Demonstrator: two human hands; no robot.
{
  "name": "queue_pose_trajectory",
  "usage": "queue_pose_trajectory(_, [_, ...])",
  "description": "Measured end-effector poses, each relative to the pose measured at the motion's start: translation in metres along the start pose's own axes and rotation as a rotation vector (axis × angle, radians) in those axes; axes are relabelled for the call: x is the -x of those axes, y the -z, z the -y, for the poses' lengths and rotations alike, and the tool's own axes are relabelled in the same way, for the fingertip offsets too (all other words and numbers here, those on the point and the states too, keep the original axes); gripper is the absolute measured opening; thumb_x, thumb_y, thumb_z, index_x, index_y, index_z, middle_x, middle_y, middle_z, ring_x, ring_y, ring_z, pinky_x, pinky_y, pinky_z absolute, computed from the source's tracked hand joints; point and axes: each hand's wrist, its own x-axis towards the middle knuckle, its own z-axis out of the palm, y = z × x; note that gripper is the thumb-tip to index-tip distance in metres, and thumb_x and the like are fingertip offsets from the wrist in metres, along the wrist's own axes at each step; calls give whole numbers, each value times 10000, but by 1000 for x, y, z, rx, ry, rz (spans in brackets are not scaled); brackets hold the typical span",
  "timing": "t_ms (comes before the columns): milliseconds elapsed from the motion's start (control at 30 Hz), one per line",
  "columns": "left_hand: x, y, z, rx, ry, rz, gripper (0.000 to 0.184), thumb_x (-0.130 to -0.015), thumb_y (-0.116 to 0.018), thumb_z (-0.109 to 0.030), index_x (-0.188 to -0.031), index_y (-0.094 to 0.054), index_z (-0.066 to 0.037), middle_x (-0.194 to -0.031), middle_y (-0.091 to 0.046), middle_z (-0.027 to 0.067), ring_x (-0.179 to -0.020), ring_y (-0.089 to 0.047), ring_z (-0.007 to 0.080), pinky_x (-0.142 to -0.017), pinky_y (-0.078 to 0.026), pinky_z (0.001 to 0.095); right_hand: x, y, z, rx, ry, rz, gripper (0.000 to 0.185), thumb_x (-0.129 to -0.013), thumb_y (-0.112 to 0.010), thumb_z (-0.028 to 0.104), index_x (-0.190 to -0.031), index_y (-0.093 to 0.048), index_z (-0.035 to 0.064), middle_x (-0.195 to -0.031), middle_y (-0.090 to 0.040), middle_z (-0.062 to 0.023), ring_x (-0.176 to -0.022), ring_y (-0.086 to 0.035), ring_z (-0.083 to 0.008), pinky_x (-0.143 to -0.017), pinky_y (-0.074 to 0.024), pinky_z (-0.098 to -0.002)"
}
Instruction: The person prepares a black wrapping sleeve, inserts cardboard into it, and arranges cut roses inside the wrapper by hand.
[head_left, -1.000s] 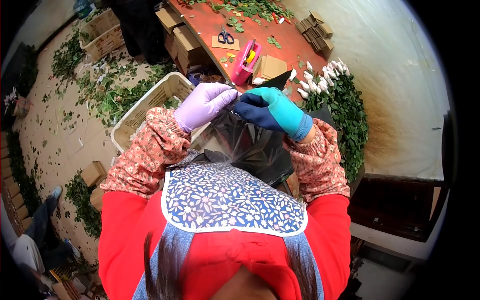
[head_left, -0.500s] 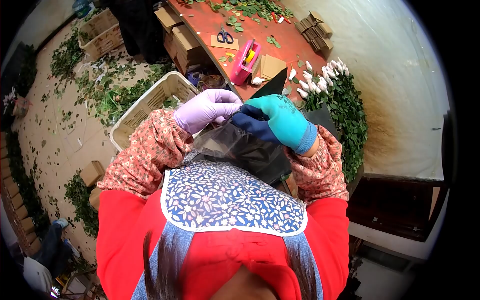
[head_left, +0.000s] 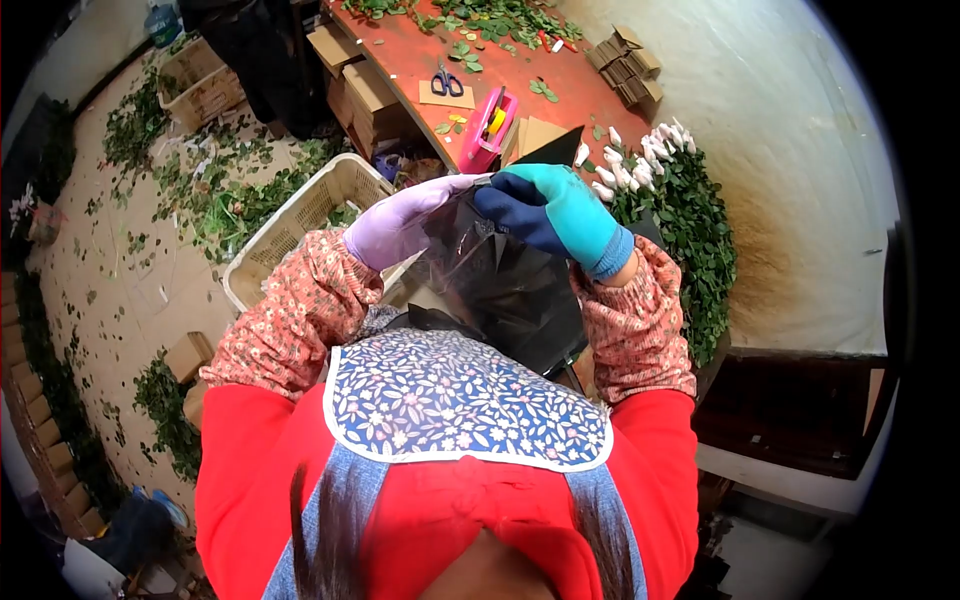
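A thin, dark see-through plastic sheet (head_left: 500, 285) hangs between my hands, in front of the flowered apron. My left hand (head_left: 405, 222), in a lilac glove, has its fingers pressed together at the sheet's top edge. In a teal and navy glove, my right hand (head_left: 560, 215) pinches the same edge just beside it. The fingertips of both hands nearly meet. Behind my right hand, a black pointed piece (head_left: 555, 150) sticks up. White roses (head_left: 640, 165) with leafy stems lie to the right of my right hand.
A red table (head_left: 415, 45) holds scissors (head_left: 447, 82), a pink tape dispenser (head_left: 489, 130), cardboard pieces and leaves. Folded cardboard (head_left: 628, 68) is stacked at its far right. A cream crate (head_left: 300, 215) stands left. Leaves litter the floor; a person in dark trousers (head_left: 262, 65) stands beyond.
My left hand's fingers have straightened along the sheet's edge. The plastic now hangs more opened out below my hands. At the lower left, another person's shoe and leg have shifted.
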Motion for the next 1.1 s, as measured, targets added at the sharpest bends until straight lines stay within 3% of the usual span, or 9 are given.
queue_pose_trajectory(100, [0, 1, -2, 15, -195, 111, 759, -865, -591, -293, -1437, -246, 67, -1365, -453, 189, -1263, -451, 272, -1084, -332, 394, -10, 10, 1, -121, -33, 22, 255, -869, -669, 276, -948, -674, 33, -734, -652, -110, -626, -589, -165, -617, -484, -309])
queue_pose_trajectory(233, [-2, 7, -20, -101, -169, 84, 950, -631, -835, -236, -1407, -350, 17, -1367, -479, 87, -1271, -443, 205, -1087, -316, 348, -31, 20, 18, -70, -36, -44, 266, -869, -669, 274, -950, -667, 21, -735, -645, -121, -646, -577, -152, -636, -487, -316])
queue_pose_trajectory(400, [-9, -18, -53, -287, -363, -55, 761, -778, -723, -252, -1393, -375, 29, -1348, -503, 98, -1253, -462, 211, -1077, -322, 355, -53, 42, 44, -41, 132, -95, 270, -878, -659, 281, -891, -644, 12, -688, -616, -113, -618, -549, -148, -602, -469, -335])
queue_pose_trajectory(467, [-4, -14, -62, -294, -338, -88, 625, -840, -622, -196, -1375, -402, 41, -1315, -532, 103, -1218, -495, 205, -1056, -349, 345, -55, 51, 60, -93, -30, -15, 219, -894, -655, 211, -970, -657, 6, -754, -634, 1, -691, -541, -64, -648, -487, -260])
queue_pose_trajectory(567, [4, -15, -75, -474, -413, -70, 534, -868, -525, -129, -1358, -421, 56, -1287, -553, 104, -1189, -517, 197, -1043, -358, 334, -54, 49, 59, 68, 237, -151, 244, -859, -673, 268, -881, -648, 27, -656, -594, -97, -590, -539, -146, -576, -456, -330])
queue_pose_trajectory(700, [12, -39, -91, -671, -511, -83, 491, -871, -458, -66, -1342, -434, 69, -1293, -543, 119, -1188, -504, 201, -1045, -344, 327, -60, 41, 58, -9, 229, -161, 201, -847, -682, 227, -895, -655, 34, -645, -579, -74, -592, -534, -127, -570, -451, -305])
queue_pose_trajectory(933, [15, -56, -140, -1310, -709, -49, 537, -771, -388, 106, -1285, -521, 25, -1269, -549, 168, -1161, -542, 259, -1015, -376, 330, -63, 41, 80, -329, 245, -146, 188, -877, -669, 196, -945, -665, 20, -707, -603, 0, -647, -508, -57, -606, -456, -248])
queue_pose_trajectory(1000, [17, -70, -152, -1094, -718, 19, 652, -734, -312, 172, -1365, -413, 46, -1391, -457, 190, -1320, -417, 257, -1095, -273, 328, -65, 43, 87, -470, 289, -119, 192, -886, -663, 191, -947, -664, 10, -733, -608, 28, -665, -505, -43, -613, -459, -237])
queue_pose_trajectory(1100, [24, -93, -171, -1516, -936, -3, 678, -759, -342, 159, -1427, -299, 48, -1434, -411, 199, -1317, -423, 239, -1090, -274, 324, -60, 50, 106, -532, 210, -118, 175, -872, -675, 146, -958, -659, -6, -776, -605, 52, -710, -516, -34, -637, -470, -226])
